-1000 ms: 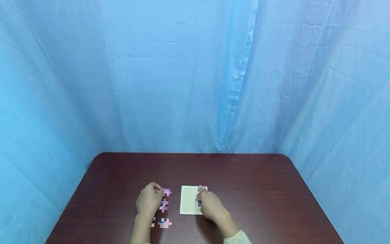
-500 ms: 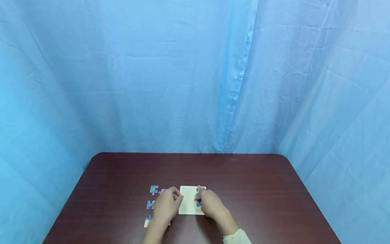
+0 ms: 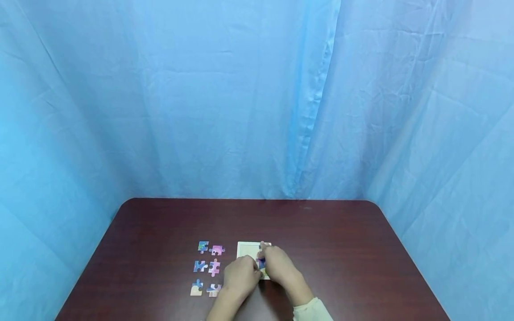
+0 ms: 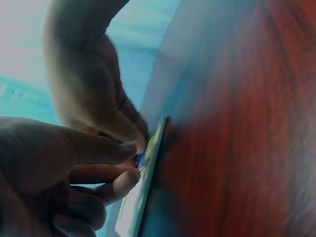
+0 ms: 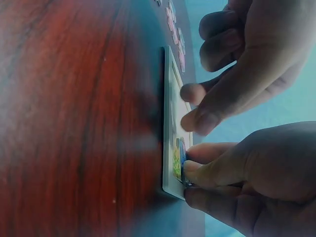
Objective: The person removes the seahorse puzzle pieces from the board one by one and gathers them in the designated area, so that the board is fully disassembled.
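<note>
Six loose jigsaw pieces are laid in two columns in the lower part of the frame, left of centre: a blue-green piece (image 3: 202, 246) and a pink piece (image 3: 217, 250) at the top, a blue piece (image 3: 199, 266) and a pink-violet piece (image 3: 214, 267) in the middle, a blue-and-cream piece (image 3: 196, 290) and a pink-and-white piece (image 3: 214, 290) at the bottom. Just right of them, at lower centre, a pale, square, shallow puzzle tray (image 3: 249, 250) is set flat, with printed pieces (image 3: 262, 264) along its right side; its lower left and right edge are partly covered by the hands. All is carried by a dark reddish-brown table (image 3: 341, 254) with rounded far corners, enclosed by light-blue cloth curtains (image 3: 201, 98). The left hand (image 3: 242, 275) is held over the tray, fingers loosely bent, a gap seen between thumb and forefinger and nothing seen held. The right hand (image 3: 279, 268), below a pale sleeve (image 3: 312, 310), is bent at the tray's right side, fingertips against the printed pieces; whether one is pinched cannot be told.
</note>
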Motion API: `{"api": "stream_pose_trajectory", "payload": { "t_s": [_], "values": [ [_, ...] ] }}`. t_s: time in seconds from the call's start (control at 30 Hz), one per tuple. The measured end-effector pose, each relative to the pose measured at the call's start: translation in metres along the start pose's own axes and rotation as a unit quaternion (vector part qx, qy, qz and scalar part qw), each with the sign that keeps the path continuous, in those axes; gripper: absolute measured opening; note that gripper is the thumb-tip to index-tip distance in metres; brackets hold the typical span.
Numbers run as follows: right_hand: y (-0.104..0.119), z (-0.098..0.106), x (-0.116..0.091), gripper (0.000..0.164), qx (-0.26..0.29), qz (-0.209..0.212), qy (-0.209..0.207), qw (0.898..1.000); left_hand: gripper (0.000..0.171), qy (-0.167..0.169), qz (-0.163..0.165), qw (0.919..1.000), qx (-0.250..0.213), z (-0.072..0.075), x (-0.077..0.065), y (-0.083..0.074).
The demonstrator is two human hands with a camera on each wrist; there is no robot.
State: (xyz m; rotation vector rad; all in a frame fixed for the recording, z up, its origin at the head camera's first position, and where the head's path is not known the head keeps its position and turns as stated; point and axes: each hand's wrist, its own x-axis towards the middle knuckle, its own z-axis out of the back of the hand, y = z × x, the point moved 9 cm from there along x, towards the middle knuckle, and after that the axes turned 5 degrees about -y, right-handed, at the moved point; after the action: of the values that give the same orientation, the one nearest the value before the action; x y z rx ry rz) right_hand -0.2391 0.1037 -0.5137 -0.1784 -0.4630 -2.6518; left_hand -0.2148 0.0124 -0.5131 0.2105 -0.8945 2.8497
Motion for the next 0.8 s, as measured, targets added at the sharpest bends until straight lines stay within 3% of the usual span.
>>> {"api": "stream_pose_trajectory", "payload": {
  "t_s": [0.17, 0.3, 0.57, 0.8],
  "values": [
    [-0.0008, -0.0025, -0.0018, 0.032, 0.019, -0.002, 0.015, 1.0, 0.024, -0.036, -0.013, 0.9985, 0.04, -0.0047, -0.0049, -0.0066],
    [-0.0005, -0.0027, -0.0017, 0.028, 0.02, 0.003, 0.015, 1.0, 0.027, -0.039, -0.016, 0.9976, 0.054, -0.0064, -0.0061, -0.0094],
    [-0.0011, 0.0002, 0.0015, 0.022, 0.01, -0.004, 0.009, 1.0, 0.034, -0.043, -0.008, 0.9982, 0.041, -0.0057, -0.0034, -0.0092],
    [-0.0012, 0.0009, 0.0022, 0.026, -0.009, -0.005, -0.01, 1.0, 0.03, -0.038, 0.015, 0.9989, 0.024, -0.0091, -0.001, -0.0053]
  ]
}}
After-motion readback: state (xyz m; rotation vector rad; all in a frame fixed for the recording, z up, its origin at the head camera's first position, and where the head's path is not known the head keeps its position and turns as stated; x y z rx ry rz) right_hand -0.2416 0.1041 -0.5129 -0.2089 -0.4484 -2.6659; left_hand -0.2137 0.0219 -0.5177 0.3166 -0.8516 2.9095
